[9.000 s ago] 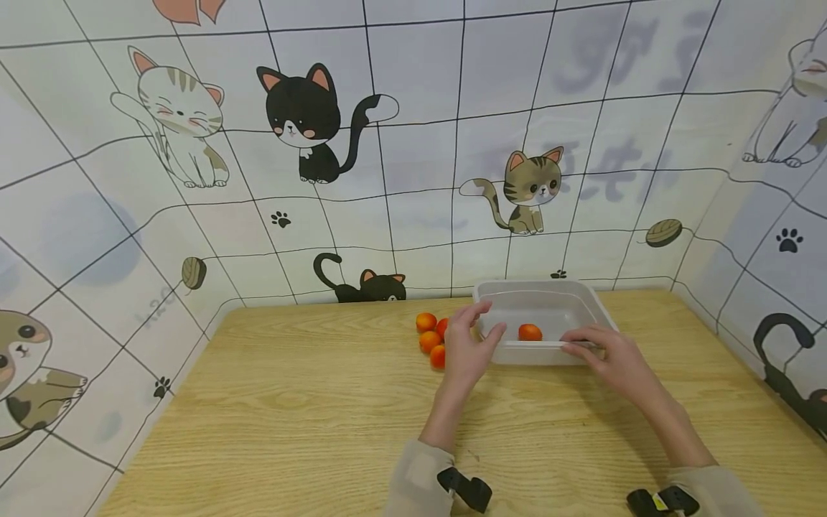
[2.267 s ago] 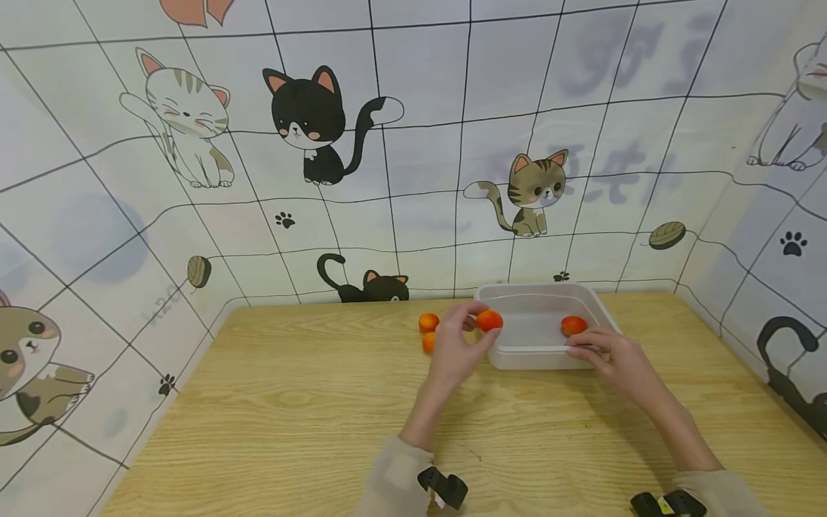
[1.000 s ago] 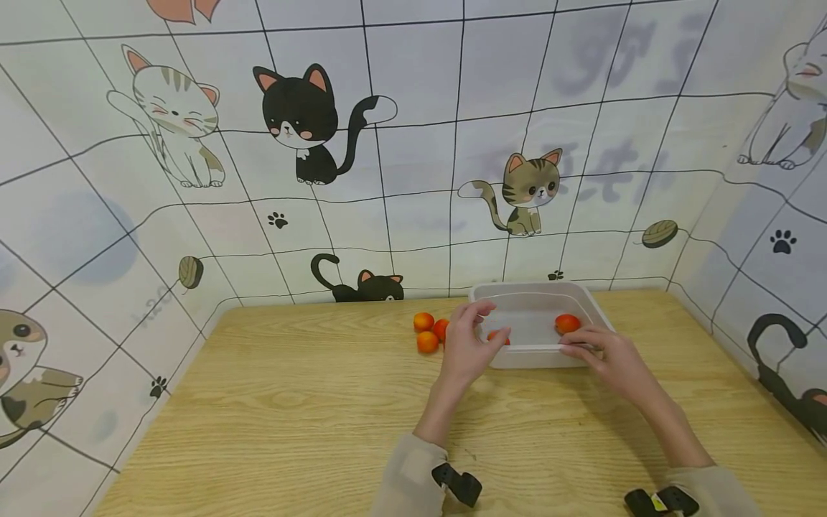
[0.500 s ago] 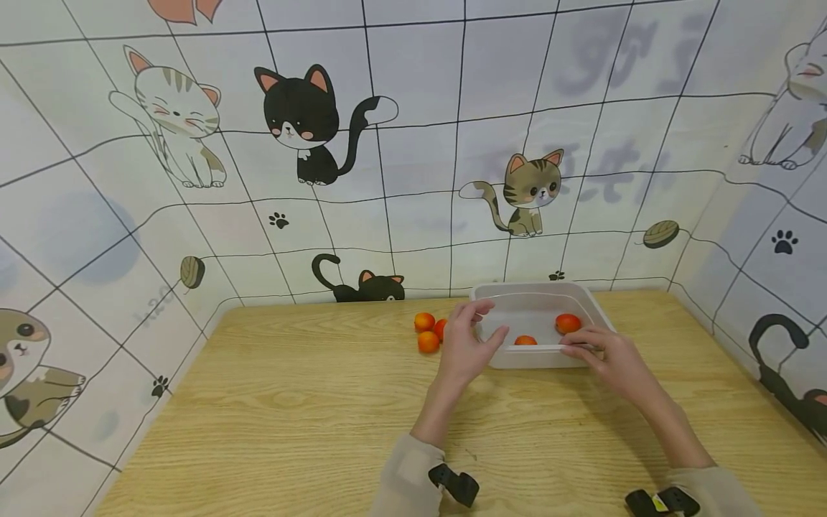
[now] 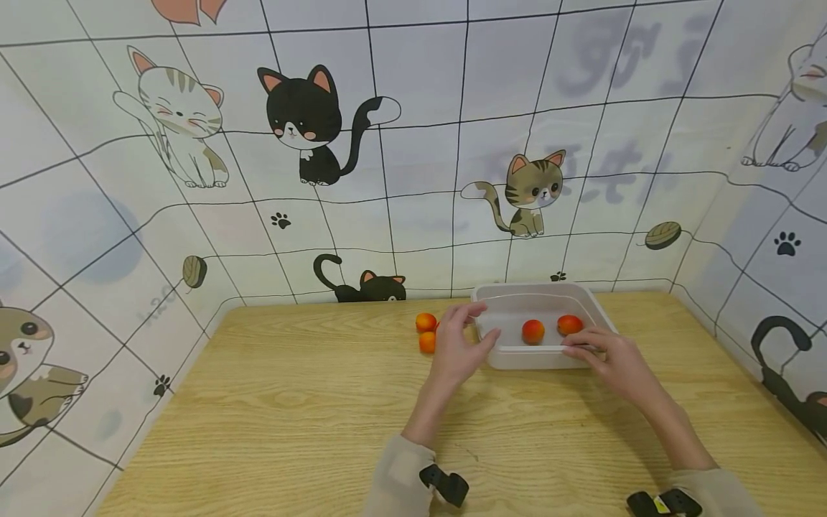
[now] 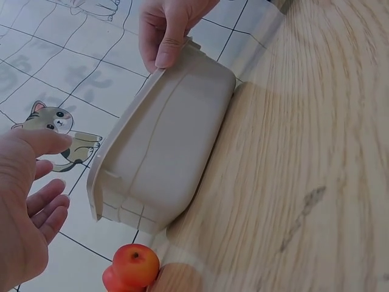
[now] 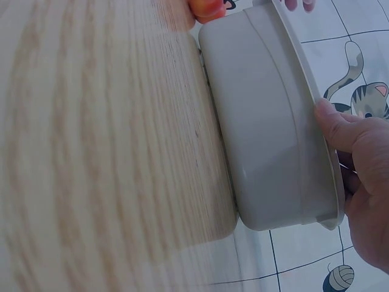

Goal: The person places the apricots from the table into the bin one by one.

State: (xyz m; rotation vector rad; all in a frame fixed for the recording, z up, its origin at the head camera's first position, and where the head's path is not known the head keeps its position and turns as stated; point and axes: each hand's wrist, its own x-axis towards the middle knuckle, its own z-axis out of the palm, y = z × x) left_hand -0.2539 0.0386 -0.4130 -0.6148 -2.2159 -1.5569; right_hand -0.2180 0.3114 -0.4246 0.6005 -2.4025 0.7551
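Observation:
A pale grey plastic box (image 5: 541,360) stands at the back of the table with two small orange-red round fruits inside, one (image 5: 533,332) near the middle and one (image 5: 570,325) farther right. My right hand (image 5: 610,359) pinches the front rim toward the right corner; in the right wrist view its thumb (image 7: 328,115) lies on that rim. At the box's left end my left hand (image 5: 455,352) hovers, thumb and fingers apart, holding nothing. Left of it sit more of these fruits (image 5: 426,322), partly hidden by the hand; one fruit (image 6: 136,265) shows a dark stem dimple.
The wooden table (image 5: 291,402) spreads in front and to the left. A cat-printed wall covering (image 5: 420,165) rises right behind the box and along both sides. Black straps (image 5: 444,485) sit on both sleeves.
My left hand held a fruit at the box's left end 2.3 seconds ago and has let it go inside. That fruit has rolled right, toward the middle. My right hand has stayed on the rim.

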